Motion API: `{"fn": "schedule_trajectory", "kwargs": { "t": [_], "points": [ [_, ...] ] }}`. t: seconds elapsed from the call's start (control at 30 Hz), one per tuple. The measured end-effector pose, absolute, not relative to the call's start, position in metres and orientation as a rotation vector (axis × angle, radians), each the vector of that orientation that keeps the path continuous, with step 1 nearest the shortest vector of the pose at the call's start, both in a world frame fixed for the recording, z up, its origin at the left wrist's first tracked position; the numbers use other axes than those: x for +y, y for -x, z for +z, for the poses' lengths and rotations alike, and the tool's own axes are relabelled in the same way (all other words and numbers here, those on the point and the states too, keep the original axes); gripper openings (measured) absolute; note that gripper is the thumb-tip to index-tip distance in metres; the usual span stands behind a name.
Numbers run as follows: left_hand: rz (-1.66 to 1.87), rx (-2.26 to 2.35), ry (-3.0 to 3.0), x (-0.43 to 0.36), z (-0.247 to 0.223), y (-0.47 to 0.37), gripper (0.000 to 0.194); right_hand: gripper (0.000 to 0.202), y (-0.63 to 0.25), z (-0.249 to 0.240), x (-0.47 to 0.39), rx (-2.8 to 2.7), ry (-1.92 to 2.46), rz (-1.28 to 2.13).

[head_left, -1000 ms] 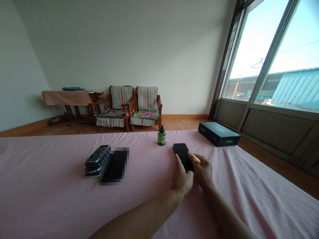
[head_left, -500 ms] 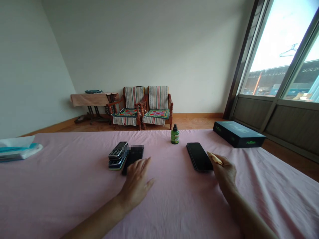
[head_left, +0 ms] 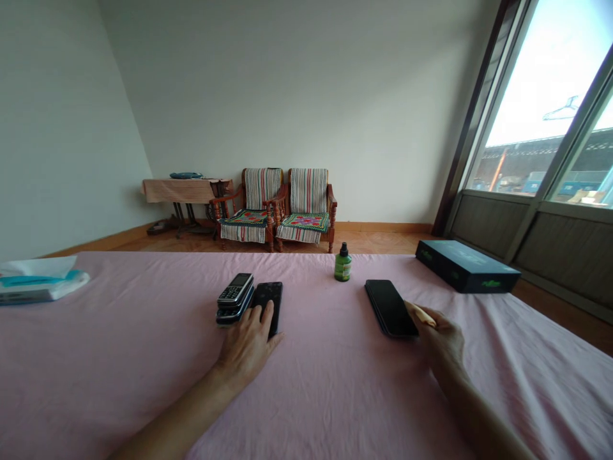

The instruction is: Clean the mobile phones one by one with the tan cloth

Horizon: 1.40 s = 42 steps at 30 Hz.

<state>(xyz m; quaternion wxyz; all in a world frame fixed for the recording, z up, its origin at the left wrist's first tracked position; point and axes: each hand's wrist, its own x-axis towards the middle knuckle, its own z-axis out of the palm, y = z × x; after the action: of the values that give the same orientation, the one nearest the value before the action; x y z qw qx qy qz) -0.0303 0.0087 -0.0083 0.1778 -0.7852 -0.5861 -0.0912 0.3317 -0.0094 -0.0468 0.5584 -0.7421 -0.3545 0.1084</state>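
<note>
Reaching: left hand [head_left: 246, 345] lies flat, fingers spread on the black smartphone [head_left: 269, 305], no real grip yet
Phone spot: pink sheet [head_left: 119, 332], touching the keypad phone stack [head_left: 234, 298]
Right hand [head_left: 443, 338]: loosely curled round a small yellowish thing [head_left: 422, 314], beside the other smartphone [head_left: 390, 308]
Risk: dragging it probably knocks the stack; spray bottle [head_left: 342, 263] is well apart, so safe

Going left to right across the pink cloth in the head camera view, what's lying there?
Tissue pack → stacked keypad phones → black phone under the left hand → green bottle → black smartphone → right hand → dark box.
</note>
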Motion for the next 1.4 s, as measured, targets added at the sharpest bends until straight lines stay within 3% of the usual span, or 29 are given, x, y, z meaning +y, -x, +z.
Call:
{"fn": "schedule_trajectory", "kwargs": {
  "t": [0.6, 1.4],
  "points": [
    [-0.385, -1.619, 2.177, 0.013, -0.006, 0.041, 0.028, 0.042, -0.326, -0.044, -0.009, -0.864, 1.659, 0.230],
    [-0.748, -1.422, 2.145, 0.031, -0.018, 0.064, 0.038, 0.041, -0.323, -0.043, -0.009, -0.882, 1.628, 0.231]
  ]
}}
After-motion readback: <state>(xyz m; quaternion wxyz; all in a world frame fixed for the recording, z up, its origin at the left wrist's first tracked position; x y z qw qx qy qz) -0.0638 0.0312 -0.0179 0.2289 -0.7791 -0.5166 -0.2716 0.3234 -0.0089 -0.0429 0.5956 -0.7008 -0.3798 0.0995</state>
